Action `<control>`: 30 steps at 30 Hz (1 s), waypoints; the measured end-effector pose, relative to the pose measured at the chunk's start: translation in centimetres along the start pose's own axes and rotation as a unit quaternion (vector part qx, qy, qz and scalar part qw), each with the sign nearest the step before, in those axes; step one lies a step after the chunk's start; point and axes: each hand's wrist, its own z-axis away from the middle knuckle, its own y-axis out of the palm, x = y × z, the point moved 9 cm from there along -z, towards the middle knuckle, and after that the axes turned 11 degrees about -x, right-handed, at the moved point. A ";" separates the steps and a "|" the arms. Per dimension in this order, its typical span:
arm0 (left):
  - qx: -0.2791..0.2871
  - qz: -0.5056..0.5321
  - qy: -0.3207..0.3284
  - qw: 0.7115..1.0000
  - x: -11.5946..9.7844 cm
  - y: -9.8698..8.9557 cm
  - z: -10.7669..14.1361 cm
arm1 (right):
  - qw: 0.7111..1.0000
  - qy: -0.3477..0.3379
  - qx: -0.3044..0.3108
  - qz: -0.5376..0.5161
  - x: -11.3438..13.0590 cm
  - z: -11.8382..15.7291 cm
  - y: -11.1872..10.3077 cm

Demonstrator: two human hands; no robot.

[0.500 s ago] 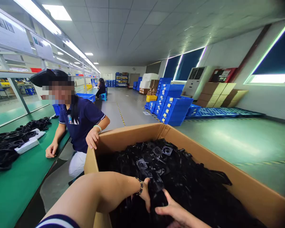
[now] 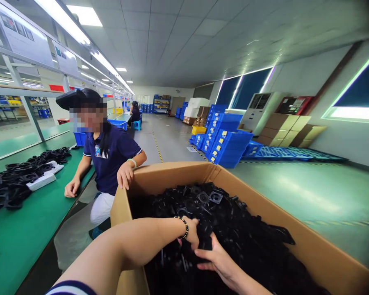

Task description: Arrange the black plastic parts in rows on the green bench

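Black plastic parts [image 2: 246,233] fill a large cardboard box [image 2: 310,241] in front of me. My left hand [image 2: 191,234], with a beaded bracelet at the wrist, reaches over the box's left side into the parts; its fingers are partly hidden and blurred. Close beside it on the right, my right hand [image 2: 217,256] has its thumb and fingers apart at the heap. Dark parts lie between the two hands, and I cannot make out a grip on any. A squarish part with a round opening [image 2: 215,197] lies on top of the heap, beyond my hands.
A seated person [image 2: 110,153] at the left rests one hand on the box's corner. Black parts and a white piece [image 2: 41,181] lie on the green bench [image 2: 27,221]. Blue crates [image 2: 229,145] stand beyond the box; another person sits farther back.
My hands have come closer together over the heap, the right one moving slightly left and up. The view has shifted a little, so the surroundings appear farther right.
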 end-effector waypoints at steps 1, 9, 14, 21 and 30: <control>-0.026 -0.023 0.004 0.999 -0.4 -1.3 0.6 | 1.000 -0.021 -0.012 -0.015 0.9 0.4 0.2; -0.203 -0.082 0.094 0.971 -2.9 -8.7 11.6 | 0.985 -0.170 -0.011 -0.034 7.2 6.8 4.5; -0.340 -0.086 0.107 0.930 -1.5 -13.5 22.1 | 0.943 -0.321 0.028 0.084 13.8 12.3 10.1; -0.407 -0.046 -0.018 0.912 11.8 -12.7 36.6 | 0.913 -0.319 0.217 0.131 11.7 18.6 28.7; -0.452 0.025 -0.341 0.824 34.6 -2.4 57.9 | 0.813 -0.204 0.491 0.237 -3.1 27.8 56.1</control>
